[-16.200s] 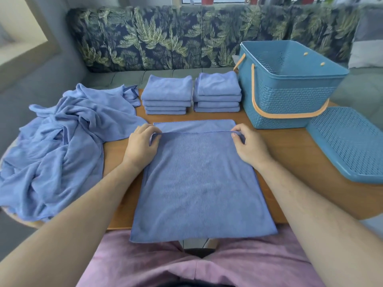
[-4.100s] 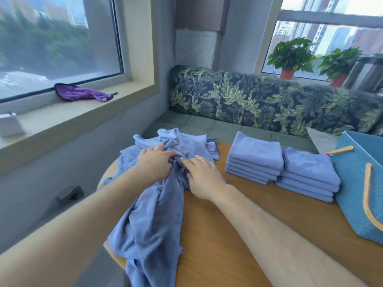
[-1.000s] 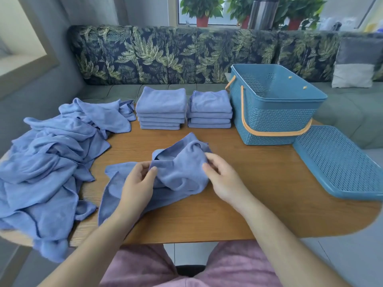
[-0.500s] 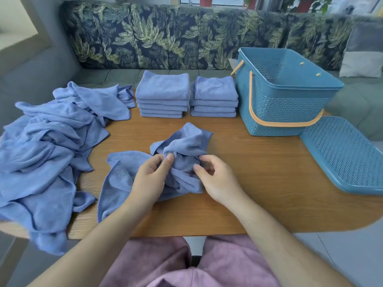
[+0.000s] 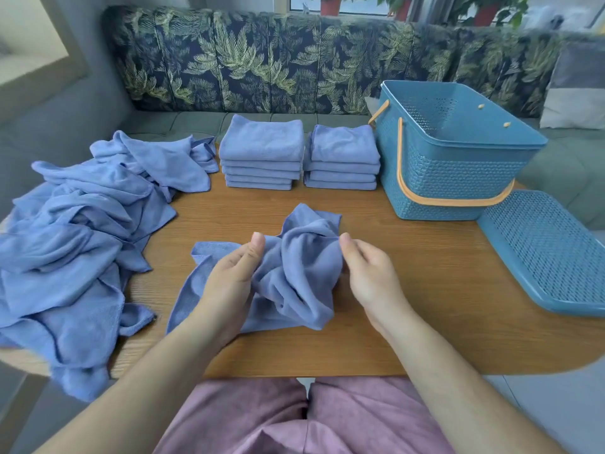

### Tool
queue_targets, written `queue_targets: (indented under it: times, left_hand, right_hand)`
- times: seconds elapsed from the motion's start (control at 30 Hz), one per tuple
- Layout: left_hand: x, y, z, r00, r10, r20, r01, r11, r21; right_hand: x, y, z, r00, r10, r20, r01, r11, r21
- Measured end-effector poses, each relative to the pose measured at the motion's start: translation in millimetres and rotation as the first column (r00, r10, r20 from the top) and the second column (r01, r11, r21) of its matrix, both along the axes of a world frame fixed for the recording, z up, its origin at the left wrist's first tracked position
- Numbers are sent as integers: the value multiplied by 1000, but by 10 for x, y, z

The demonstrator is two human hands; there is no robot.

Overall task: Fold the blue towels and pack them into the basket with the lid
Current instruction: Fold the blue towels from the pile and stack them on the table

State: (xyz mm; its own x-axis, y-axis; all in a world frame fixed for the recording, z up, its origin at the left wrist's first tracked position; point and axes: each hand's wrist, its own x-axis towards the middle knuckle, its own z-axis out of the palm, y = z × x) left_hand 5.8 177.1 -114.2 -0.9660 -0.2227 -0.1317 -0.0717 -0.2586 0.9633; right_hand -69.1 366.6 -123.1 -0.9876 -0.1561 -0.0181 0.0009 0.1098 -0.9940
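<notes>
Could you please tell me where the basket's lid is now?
In the head view, the lid lies on the table, at its right end, beside the open basket.

Head-worn camera looks forward, down over table [image 5: 376, 283].

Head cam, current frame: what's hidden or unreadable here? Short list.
All in the head view:
- basket floor: hidden by its near wall, so I cannot tell whether any towels are inside.
- lid: right end cut off by the frame edge.
- unfolded pile: tangled, left part cut off, count unreadable.
- fingertips of left hand and right hand: mostly hidden in the crumpled towel they hold.
</notes>
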Motion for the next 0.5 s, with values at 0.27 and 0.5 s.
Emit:
queue_targets:
  times: [0.27,0.5]
  left_hand:
    - [-104,-410,-40,900,432,-48,-422,895,146]
    - [-125,-422,-66,914,404,-30,-402,914,54]
  right_hand:
    - [-250,330,238,973,-63,220,156,887,-435]
    - [-145,349,248,967,143,209,-108,980,-168]
